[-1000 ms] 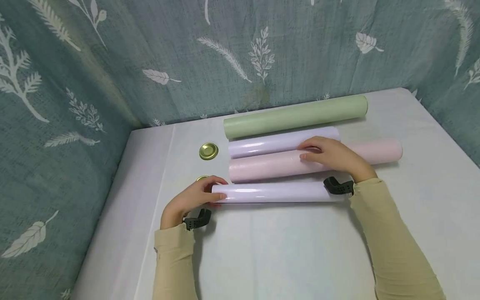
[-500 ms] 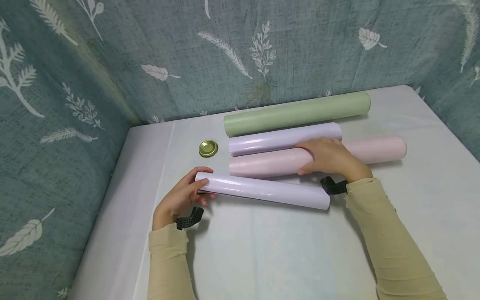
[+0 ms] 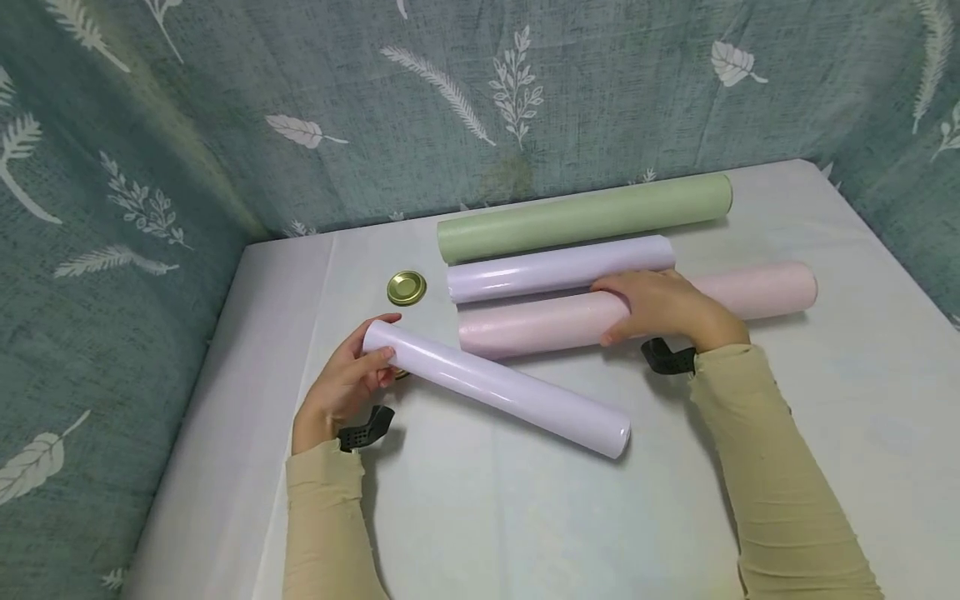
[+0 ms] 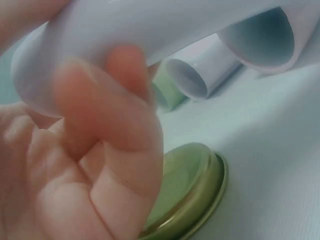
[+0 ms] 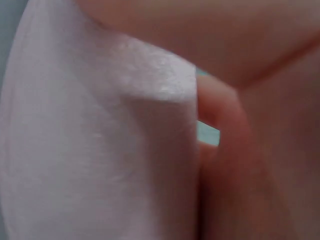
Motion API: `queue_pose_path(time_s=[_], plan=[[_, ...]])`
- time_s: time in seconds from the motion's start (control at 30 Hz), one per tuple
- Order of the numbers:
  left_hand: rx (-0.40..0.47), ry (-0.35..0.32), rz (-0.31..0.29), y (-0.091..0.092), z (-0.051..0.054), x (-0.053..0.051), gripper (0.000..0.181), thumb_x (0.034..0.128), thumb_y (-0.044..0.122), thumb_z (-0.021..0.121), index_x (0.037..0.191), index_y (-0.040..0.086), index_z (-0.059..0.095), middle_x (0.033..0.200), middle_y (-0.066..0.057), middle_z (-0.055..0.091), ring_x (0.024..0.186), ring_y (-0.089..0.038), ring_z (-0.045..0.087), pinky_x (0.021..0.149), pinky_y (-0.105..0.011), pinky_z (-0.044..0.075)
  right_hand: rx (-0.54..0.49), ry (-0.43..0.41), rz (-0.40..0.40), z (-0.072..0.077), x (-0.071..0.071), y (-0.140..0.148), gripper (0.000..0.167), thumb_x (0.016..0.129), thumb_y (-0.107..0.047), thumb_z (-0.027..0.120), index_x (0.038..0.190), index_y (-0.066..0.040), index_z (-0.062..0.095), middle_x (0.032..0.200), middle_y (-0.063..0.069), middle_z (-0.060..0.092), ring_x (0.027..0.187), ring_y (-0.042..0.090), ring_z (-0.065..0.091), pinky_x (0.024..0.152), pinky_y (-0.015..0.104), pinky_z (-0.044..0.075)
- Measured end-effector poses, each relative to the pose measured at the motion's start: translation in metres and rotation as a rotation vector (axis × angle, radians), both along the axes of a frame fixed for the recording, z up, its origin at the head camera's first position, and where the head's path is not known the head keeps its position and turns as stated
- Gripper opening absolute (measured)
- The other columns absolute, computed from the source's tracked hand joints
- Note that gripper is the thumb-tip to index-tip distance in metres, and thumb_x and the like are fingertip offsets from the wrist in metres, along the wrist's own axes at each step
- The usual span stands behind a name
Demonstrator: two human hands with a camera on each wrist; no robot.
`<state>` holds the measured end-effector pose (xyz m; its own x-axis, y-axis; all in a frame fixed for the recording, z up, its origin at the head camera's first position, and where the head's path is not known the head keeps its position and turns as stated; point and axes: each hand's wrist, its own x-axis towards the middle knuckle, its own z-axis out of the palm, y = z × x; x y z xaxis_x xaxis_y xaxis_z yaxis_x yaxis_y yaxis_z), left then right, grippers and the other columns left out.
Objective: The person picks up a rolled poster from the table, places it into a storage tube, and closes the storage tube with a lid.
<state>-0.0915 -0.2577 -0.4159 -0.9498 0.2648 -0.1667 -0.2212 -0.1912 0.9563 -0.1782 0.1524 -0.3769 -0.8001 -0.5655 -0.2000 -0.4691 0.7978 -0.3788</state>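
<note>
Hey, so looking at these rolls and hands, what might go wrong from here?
The left grip holds the front lilac roll only near one end, so its free end might swing or dip. The nearer gold lid lies close by that grip and could get knocked. The pink roll is hollow, so the right grip might dent it if squeezed hard.

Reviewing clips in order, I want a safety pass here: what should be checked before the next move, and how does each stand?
1. Left hand grips near lilac roll: ok.
2. Right hand grips pink roll: ok.
3. Those two rolls apart: cannot tell; they overlap in view.
4. Near lid fully visible to head camera: not ok, mostly hidden.
5. Green roll untouched: ok.
</note>
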Motion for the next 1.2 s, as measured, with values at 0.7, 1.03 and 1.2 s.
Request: queue_pose_path(time_s=[0.7, 1.03, 1.2], plan=[[0.099, 0.023, 0.001, -0.001, -0.001, -0.002, 0.05, 0.094, 0.005, 0.042, 0.138, 0.005, 0.019, 0.109, -0.013, 0.047, 0.08, -0.024, 0.062, 0.073, -0.041, 0.05, 0.006, 0.071, 0.027, -0.005, 0.004, -0.019, 0.075, 0.059, -0.045, 0.078, 0.124, -0.021, 0.05, 0.124, -0.001, 0.052, 0.115, 0.024, 0.044, 0.087, 0.05, 0.03], [0.092, 0.039, 0.137, -0.006, -0.005, -0.001, 0.059, 0.0935, 0.015, 0.047, 0.141, 0.006, 0.014, 0.113, -0.009, 0.046, 0.085, -0.02, 0.058, 0.074, -0.04, 0.05, 0.018, 0.084, 0.01, -0.004, 0.003, -0.012, 0.079, 0.058, -0.044, 0.078, 0.126, -0.019, 0.048, 0.125, 0.001, 0.051, 0.115, 0.026, 0.044, 0.086, 0.051, 0.028], [0.093, 0.054, 0.139, -0.006, -0.004, -0.002, 0.056, 0.0929, 0.008, 0.046, 0.141, 0.007, 0.016, 0.117, -0.009, 0.041, 0.092, -0.022, 0.057, 0.078, -0.043, 0.048, 0.026, 0.075, 0.016, -0.003, 0.003, -0.007, 0.078, 0.059, -0.046, 0.077, 0.125, -0.017, 0.048, 0.124, 0.002, 0.051, 0.114, 0.028, 0.044, 0.085, 0.051, 0.027]])
